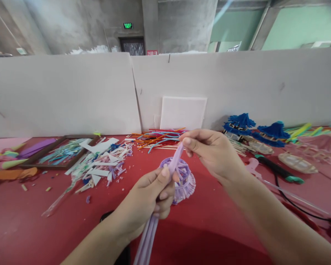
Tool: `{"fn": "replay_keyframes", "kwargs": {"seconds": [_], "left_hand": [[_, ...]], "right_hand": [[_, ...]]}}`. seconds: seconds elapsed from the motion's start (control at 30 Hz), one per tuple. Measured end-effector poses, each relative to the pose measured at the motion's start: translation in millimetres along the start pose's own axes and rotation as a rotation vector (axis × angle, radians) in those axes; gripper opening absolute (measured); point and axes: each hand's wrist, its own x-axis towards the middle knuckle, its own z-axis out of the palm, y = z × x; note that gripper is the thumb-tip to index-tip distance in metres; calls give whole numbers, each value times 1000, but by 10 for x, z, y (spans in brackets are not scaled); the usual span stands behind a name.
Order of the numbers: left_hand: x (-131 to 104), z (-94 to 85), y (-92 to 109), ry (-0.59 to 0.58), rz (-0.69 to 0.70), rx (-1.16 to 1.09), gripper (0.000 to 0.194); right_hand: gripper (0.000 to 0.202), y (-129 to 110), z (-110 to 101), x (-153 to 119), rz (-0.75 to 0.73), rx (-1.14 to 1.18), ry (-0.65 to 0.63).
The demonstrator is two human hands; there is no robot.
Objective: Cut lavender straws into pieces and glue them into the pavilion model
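Note:
A bundle of light purple fuzzy strips runs up through my left hand, whose fingers are wrapped round it. Its gathered upper end is pinched between the thumb and fingers of my right hand. Behind my hands, a round purple and white piece with a fringed edge lies on the red table; my left hand hides part of it.
White scraps and a framed tray lie left. Colored sticks lie behind. Blue fringed pieces, a glue gun and a black-green tool are right. A white partition stands at the back.

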Motion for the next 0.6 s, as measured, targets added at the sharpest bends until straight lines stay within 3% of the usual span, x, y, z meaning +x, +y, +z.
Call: {"fn": "replay_keyframes", "kwargs": {"seconds": [0.3, 0.43, 0.6], "left_hand": [[-83, -108, 48, -104, -65, 83, 27], [-89, -261, 8, -100, -94, 135, 28], [-138, -531, -35, -8, -122, 229, 32]], "right_hand": [[22, 8, -229, 144, -67, 85, 168], [26, 19, -383, 242, -100, 154, 265], [17, 42, -637, 363, -213, 191, 418]]}}
